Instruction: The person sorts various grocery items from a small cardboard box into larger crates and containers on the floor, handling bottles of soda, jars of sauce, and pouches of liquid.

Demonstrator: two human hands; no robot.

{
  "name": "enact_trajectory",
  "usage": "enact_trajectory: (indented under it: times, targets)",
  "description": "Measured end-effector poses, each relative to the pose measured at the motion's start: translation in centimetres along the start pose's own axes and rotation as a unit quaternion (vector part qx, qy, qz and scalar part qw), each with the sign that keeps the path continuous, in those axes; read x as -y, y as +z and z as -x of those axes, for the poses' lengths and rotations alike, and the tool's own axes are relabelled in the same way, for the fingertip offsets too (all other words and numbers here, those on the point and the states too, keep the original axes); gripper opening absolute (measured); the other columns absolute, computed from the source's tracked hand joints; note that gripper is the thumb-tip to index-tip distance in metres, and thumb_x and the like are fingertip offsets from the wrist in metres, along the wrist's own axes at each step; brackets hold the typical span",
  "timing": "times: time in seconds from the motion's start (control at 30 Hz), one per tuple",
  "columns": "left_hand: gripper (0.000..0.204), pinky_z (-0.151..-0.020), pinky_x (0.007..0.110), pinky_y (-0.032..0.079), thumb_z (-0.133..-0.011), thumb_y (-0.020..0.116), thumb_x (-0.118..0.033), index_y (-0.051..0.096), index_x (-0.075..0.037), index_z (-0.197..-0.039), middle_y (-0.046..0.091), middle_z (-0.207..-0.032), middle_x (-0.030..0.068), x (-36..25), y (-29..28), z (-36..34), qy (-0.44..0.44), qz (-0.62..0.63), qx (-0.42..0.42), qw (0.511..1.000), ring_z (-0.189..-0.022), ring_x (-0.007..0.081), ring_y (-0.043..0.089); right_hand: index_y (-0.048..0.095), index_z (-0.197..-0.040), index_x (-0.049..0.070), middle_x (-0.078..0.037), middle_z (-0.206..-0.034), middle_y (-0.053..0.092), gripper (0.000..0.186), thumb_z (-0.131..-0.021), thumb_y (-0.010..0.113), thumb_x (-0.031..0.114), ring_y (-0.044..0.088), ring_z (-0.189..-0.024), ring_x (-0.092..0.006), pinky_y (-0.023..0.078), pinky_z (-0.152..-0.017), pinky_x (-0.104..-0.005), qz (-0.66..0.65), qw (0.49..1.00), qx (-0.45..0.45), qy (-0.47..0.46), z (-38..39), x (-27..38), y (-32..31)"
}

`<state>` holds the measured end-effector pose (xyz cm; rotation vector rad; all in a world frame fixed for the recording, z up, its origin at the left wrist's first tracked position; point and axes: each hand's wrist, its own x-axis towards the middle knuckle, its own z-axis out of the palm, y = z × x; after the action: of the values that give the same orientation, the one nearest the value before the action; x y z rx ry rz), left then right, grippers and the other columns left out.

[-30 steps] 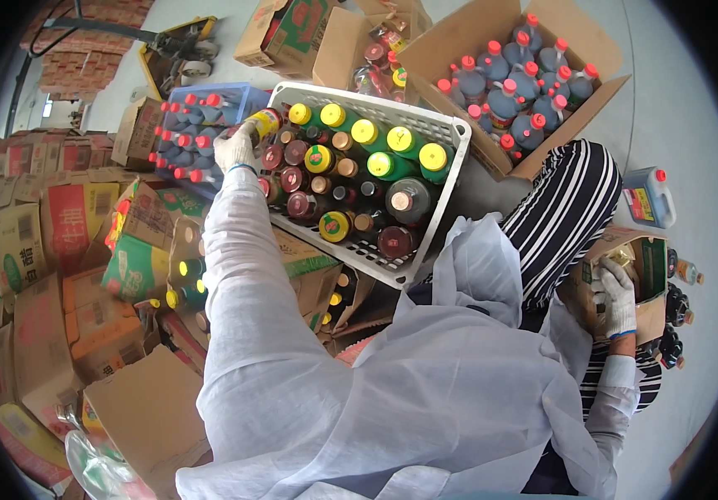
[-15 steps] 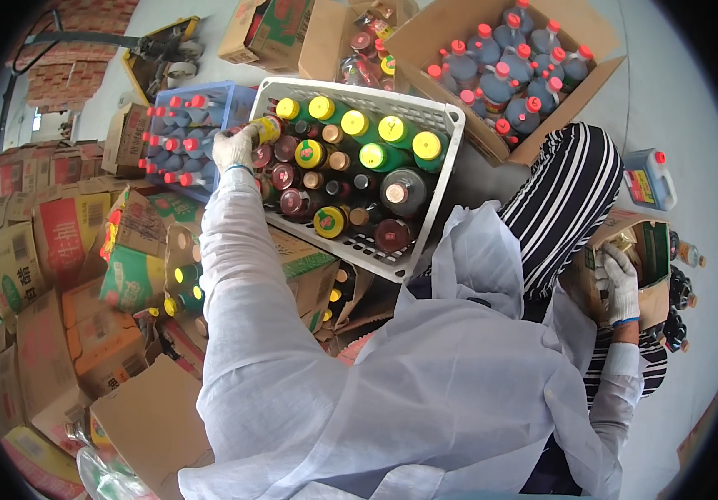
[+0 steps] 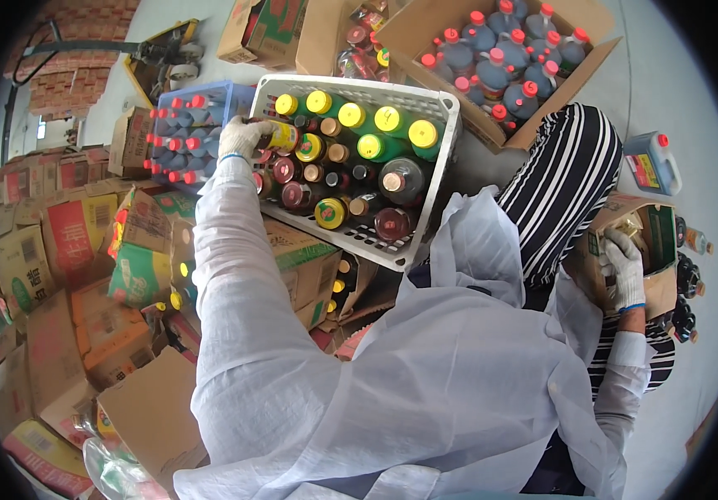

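Note:
My left hand (image 3: 242, 137), in a white glove, is shut on a yellow-labelled bottle (image 3: 280, 135), tilted over the left side of the white plastic crate (image 3: 450, 142). The crate holds several bottles with yellow, brown, red and dark tops. My right hand (image 3: 624, 268), also gloved, grips an open cardboard box (image 3: 659, 292) resting by my striped trouser leg (image 3: 563, 187); a gold-coloured item shows inside it, and my fingertips are partly hidden.
A blue crate (image 3: 230, 92) of red-capped bottles stands left; a carton (image 3: 575, 92) of similar bottles stands at back right, near a jug (image 3: 650, 167). Cartons (image 3: 75, 242) are piled left. A yellow pallet jack (image 3: 159, 50) is behind. Dark bottles (image 3: 684, 325) stand at right.
The bottle in my left hand has shifted slightly right and lower over the crate. My right hand stays on the box. The whole view has shifted slightly.

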<state>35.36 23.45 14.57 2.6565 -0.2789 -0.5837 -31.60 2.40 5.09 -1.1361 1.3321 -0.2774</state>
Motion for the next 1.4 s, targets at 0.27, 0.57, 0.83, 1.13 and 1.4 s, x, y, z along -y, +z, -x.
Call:
enact_trajectory:
  times: [0.27, 0.57, 0.83, 1.13, 1.4]
  targets:
    - [0.065, -0.05, 0.034, 0.056, -0.063, 0.083, -0.02, 0.054, 0.003, -0.116, 0.064, -0.101, 0.0168, 1.0, -2.9, 1.5, -0.041, -0.121, -0.01, 0.992, -0.077, 0.0258, 0.067, 0.06, -0.12, 0.004, 0.002, -0.084, 0.062, 0.032, -0.09, 0.059, 0.017, 0.052, -0.063, -0.005, 0.04, -0.054, -0.0181, 0.058, 0.998, 0.013, 0.006, 0.2, 0.4, 0.1]
    - [0.06, -0.066, 0.036, 0.059, -0.061, 0.085, -0.017, 0.059, 0.004, -0.112, 0.066, -0.106, 0.0194, 3.2, -2.3, 1.8, -0.064, -0.093, -0.09, 0.989, -0.088, 0.0262, 0.069, 0.061, -0.118, 0.004, 0.002, -0.085, 0.062, 0.031, -0.09, 0.06, 0.018, 0.052, -0.064, -0.0048, 0.04, -0.054, -0.0181, 0.083, 0.997, 0.002, -0.007, 0.1, 0.2, 0.1]
    - [0.062, -0.089, 0.038, 0.05, -0.061, 0.081, -0.036, 0.064, -0.001, -0.109, 0.067, -0.107, 0.0194, 4.7, -1.7, 0.2, -0.003, -0.161, -0.169, 0.972, -0.1, 0.031, 0.065, 0.061, -0.118, 0.005, 0.003, -0.076, 0.059, 0.03, -0.09, 0.059, 0.016, 0.047, -0.056, -0.0037, 0.037, -0.049, -0.017, 0.054, 0.998, -0.009, 0.007, 0.0, -0.1, 0.2]
    - [0.06, -0.09, 0.036, 0.049, -0.063, 0.081, -0.034, 0.064, -0.004, -0.112, 0.067, -0.103, 0.0189, 2.5, -2.3, -4.8, 0.101, -0.065, -0.253, 0.96, -0.1, 0.0304, 0.065, 0.061, -0.117, 0.005, 0.006, -0.067, 0.052, 0.029, -0.09, 0.059, 0.014, 0.041, -0.05, -0.0026, 0.032, -0.045, -0.0169, 0.035, 0.998, -0.036, 0.044, -0.8, -2.2, -1.0]
    - [0.066, -0.094, 0.043, 0.047, -0.07, 0.075, -0.038, 0.054, -0.015, -0.128, 0.054, -0.121, 0.026, 2.6, 1.1, -6.7, 0.046, -0.146, -0.225, 0.962, -0.109, 0.0394, 0.058, 0.063, -0.116, 0.004, 0.005, -0.073, 0.058, 0.029, -0.089, 0.06, 0.015, 0.042, -0.05, -0.0028, 0.034, -0.045, -0.018, 0.078, 0.993, -0.072, 0.051, -0.5, -2.4, -0.3]
